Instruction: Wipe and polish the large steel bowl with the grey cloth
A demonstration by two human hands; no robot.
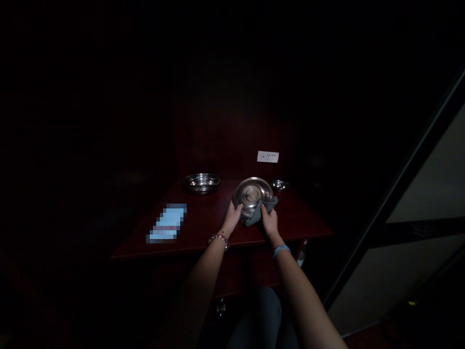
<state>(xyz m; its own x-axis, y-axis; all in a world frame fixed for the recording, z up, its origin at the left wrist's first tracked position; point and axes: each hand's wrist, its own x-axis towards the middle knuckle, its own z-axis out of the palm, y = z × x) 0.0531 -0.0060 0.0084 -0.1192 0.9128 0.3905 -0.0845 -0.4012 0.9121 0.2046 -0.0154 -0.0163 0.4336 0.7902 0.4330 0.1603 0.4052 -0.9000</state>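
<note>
A shiny round metal bowl (pixel 250 193) is held tilted over the dark red desk, and I cannot tell if I see its inside or its underside. My left hand (pixel 231 216) grips the left rim, thumb on the near face. On the right side, my right hand (pixel 269 219) is closed around a grey-green cloth (pixel 254 217), which it presses against the lower right rim. The fingers behind the metal are hidden. Stacked metal bowls (pixel 201 182) rest at the back left of the desk. Behind the held one, a small metal bowl (pixel 280 185) is partly visible.
A pixelated light-blue flat item (pixel 167 223) lies on the left of the desk (pixel 203 228). A white socket panel (pixel 268 156) is on the back wall. Below the desk edge is a drawer or door with a metal knob (pixel 221 307). A dark-framed panel (pixel 407 194) stands at right.
</note>
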